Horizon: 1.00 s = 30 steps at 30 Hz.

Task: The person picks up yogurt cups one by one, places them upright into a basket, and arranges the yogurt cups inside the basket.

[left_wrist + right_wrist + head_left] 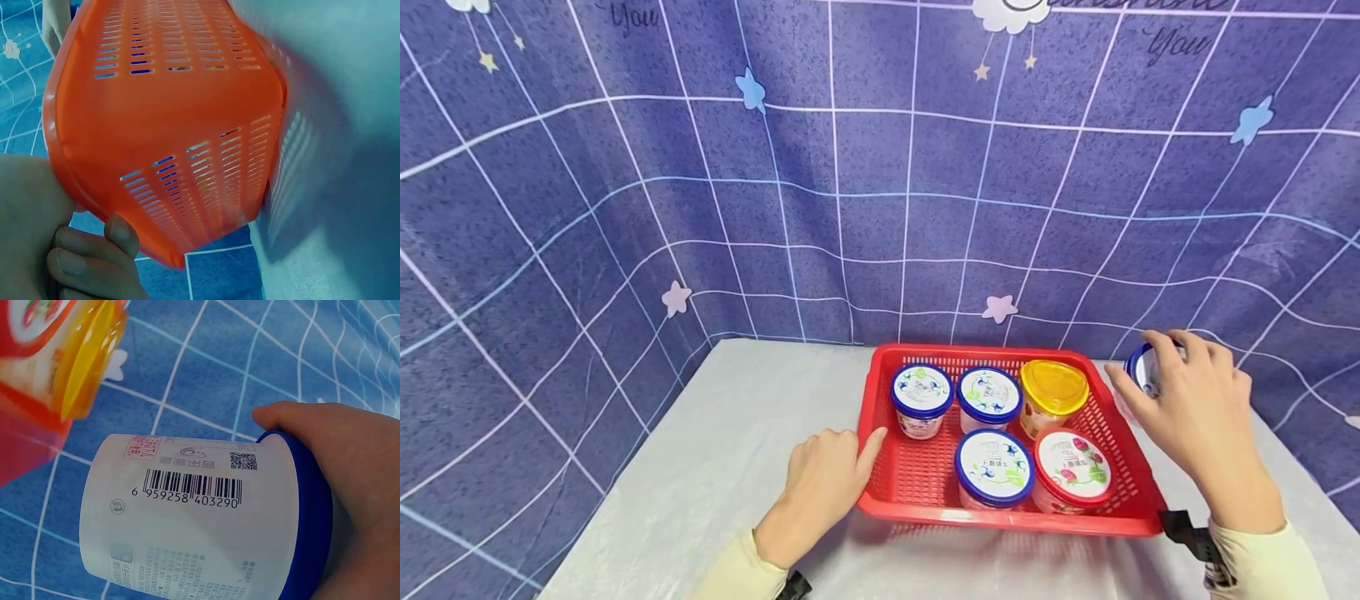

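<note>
A red plastic basket (977,518) stands on the table, and my left hand (823,471) grips its left rim, thumb over the edge and fingers curled beneath in the left wrist view. Right of the basket, my right hand (1202,400) holds a blue-lidded tub (1146,371) by its lid. The right wrist view shows this tub's white side (187,531) with a barcode. Inside the basket are blue-lidded tubs at back left (922,390), back middle (989,395) and front (995,467). A yellow-lidded tub (1054,388) and a red-lidded tub (1072,465) sit to their right.
The table (730,417) has a pale, smooth cover. A blue curtain (865,225) with a line grid and stars hangs behind the table and along its sides. The basket stands near the table's back edge.
</note>
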Available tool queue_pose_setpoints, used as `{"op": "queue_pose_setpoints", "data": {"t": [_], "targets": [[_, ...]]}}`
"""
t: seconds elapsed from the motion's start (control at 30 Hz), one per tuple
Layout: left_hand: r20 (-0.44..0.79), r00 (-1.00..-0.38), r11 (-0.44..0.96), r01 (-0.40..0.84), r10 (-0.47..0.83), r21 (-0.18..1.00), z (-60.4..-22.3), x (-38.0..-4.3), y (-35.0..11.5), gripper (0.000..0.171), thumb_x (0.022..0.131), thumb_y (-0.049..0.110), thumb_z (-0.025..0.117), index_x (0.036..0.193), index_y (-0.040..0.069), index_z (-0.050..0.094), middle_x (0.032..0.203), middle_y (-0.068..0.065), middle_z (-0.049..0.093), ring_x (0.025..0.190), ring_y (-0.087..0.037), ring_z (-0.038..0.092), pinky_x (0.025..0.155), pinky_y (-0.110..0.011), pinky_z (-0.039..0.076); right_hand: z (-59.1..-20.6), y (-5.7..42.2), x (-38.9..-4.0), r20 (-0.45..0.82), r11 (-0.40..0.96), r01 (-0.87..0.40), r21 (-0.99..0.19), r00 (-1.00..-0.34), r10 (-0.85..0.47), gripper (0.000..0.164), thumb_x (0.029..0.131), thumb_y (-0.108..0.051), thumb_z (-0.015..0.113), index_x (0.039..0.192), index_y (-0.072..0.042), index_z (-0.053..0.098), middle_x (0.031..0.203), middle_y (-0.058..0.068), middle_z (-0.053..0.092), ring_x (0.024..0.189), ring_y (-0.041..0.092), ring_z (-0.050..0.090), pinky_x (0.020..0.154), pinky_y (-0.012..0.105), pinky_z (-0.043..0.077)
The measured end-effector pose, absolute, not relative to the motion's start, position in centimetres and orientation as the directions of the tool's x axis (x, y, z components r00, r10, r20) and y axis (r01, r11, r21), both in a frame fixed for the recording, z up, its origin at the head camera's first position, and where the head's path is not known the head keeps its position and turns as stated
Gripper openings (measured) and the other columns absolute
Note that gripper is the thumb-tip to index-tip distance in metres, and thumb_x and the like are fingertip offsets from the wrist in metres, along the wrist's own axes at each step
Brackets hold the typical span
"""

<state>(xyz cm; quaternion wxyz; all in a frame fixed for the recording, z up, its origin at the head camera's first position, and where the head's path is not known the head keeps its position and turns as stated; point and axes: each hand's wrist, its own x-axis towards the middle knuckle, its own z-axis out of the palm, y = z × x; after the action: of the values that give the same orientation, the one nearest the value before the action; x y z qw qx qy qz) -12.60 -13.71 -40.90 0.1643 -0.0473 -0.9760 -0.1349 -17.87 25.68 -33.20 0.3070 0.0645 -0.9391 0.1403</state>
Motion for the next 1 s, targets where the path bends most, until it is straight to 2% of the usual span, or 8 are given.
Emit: {"op": "queue_pose_setpoints", "data": {"t": [0.23,0.53,0.77,1.0], "targets": [[0.341,-0.937,0.96,0.161,0.076,0.229,-40.7,-12.5,-13.8,0.054,0.101,0.042,0.048,0.052,0.019,0.044,0.047,0.003,0.039,0.042,-0.019,0.045,0.04,-0.034,0.034,-32.2,24.1,-16.6,0.637,0.94,-0.275,-0.202,-0.766,-0.087,0.061,0.086,-0.045,0.07,0.128,-0.003,0.056,0.129,0.029,0.05,0.117,0.057,0.038,0.081,0.072,0.028],[0.331,-0.941,0.969,0.149,0.077,0.197,-41.0,-12.7,-13.3,0.052,0.101,0.04,0.048,0.054,0.018,0.046,0.047,0.003,0.038,0.042,-0.02,0.045,0.039,-0.033,0.034,-32.3,21.4,-15.3,0.68,0.912,-0.386,-0.139,-0.707,-0.195,0.063,0.082,-0.046,0.073,0.127,-0.004,0.06,0.127,0.027,0.055,0.115,0.054,0.045,0.084,0.072,0.034],[0.34,-0.937,0.971,0.152,0.082,0.184,-41.3,-12.7,-13.2,0.05,0.101,0.039,0.048,0.055,0.017,0.047,0.047,0.002,0.039,0.042,-0.022,0.047,0.039,-0.033,0.033,-33.3,19.2,-15.0,0.667,0.886,-0.454,-0.093,-0.689,-0.283,0.065,0.078,-0.047,0.076,0.126,-0.005,0.061,0.124,0.025,0.056,0.112,0.049,0.047,0.086,0.069,0.036],[0.342,-0.936,0.965,0.164,0.087,0.206,-41.3,-12.5,-13.4,0.048,0.099,0.027,0.046,0.052,0.02,0.042,0.045,0.004,0.037,0.039,-0.017,0.039,0.037,-0.032,0.03,-33.3,17.3,-14.5,0.645,0.866,-0.497,-0.052,-0.679,-0.351,0.067,0.078,-0.047,0.075,0.127,-0.003,0.061,0.125,0.025,0.055,0.114,0.045,0.048,0.087,0.067,0.039]]}}
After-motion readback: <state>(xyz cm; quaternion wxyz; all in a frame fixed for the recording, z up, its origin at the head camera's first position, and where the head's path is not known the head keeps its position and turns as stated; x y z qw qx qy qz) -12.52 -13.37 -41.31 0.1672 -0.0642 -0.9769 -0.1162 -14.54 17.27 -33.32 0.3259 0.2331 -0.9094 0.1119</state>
